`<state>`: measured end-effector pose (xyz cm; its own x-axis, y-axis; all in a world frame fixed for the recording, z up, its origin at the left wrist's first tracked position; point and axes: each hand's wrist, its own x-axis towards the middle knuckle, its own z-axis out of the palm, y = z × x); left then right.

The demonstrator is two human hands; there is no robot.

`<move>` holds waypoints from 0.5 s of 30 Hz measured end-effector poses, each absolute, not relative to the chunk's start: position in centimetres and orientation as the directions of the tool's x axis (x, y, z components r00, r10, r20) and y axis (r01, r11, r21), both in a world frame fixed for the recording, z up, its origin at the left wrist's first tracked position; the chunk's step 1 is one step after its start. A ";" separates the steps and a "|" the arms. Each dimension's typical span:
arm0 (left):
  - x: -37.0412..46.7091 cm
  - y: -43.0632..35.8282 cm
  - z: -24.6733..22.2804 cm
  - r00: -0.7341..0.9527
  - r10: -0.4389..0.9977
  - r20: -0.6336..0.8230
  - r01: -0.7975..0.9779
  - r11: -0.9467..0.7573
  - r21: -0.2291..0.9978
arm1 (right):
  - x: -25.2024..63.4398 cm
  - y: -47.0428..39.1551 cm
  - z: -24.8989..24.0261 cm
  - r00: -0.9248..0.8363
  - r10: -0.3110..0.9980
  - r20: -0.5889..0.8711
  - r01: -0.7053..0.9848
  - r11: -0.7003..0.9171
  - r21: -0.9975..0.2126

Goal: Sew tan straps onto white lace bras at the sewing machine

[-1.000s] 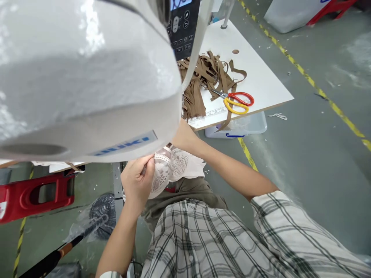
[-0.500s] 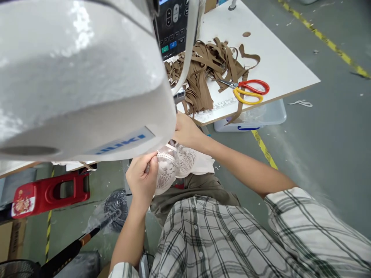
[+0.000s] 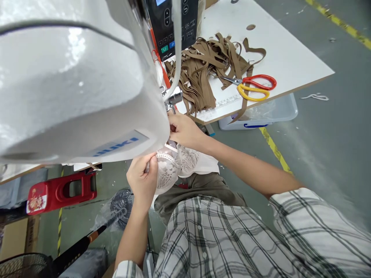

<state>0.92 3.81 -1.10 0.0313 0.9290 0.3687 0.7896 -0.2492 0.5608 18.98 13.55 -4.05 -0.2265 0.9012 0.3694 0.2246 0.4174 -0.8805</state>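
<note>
A white lace bra [image 3: 168, 173] hangs below the head of a white sewing machine [image 3: 87, 100], over my lap. My left hand [image 3: 143, 173] pinches the edge of its nearer cup between thumb and fingers. Above the other cup, my right hand [image 3: 185, 129] is closed beside the machine's needle end, its fingertips partly behind the machine head. What those fingers grip cannot be made out. The machine head also covers the sewing area.
Brown fabric strips [image 3: 203, 73] lie heaped on the white table [image 3: 284, 50], with red and yellow handled scissors [image 3: 252, 87] near its edge. A control panel [image 3: 174, 27] stands behind. Below are a plastic bin [image 3: 278, 112], a red stool [image 3: 63, 193] and a fan [image 3: 26, 266].
The camera view has shifted slightly, so more of the panel and my right fingers show. My left hand keeps its pinch on the bra; both hands stay in nearly the same place.
</note>
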 end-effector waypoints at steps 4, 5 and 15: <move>0.8 3.8 -1.1 0.027 0.934 0.357 0.791 -0.238 0.564 | 18.9 13.5 -4.4 -0.208 0.904 0.374 0.198 0.414 -0.889; 0.8 3.8 -1.1 0.026 0.935 0.355 0.791 -0.237 0.565 | 18.9 13.4 -4.4 -0.202 0.905 0.374 0.196 0.411 -0.890; 0.3 3.6 -0.8 0.017 0.956 0.291 0.784 -0.193 0.590 | 18.4 9.3 -5.1 -0.006 0.975 0.221 0.069 0.221 -0.973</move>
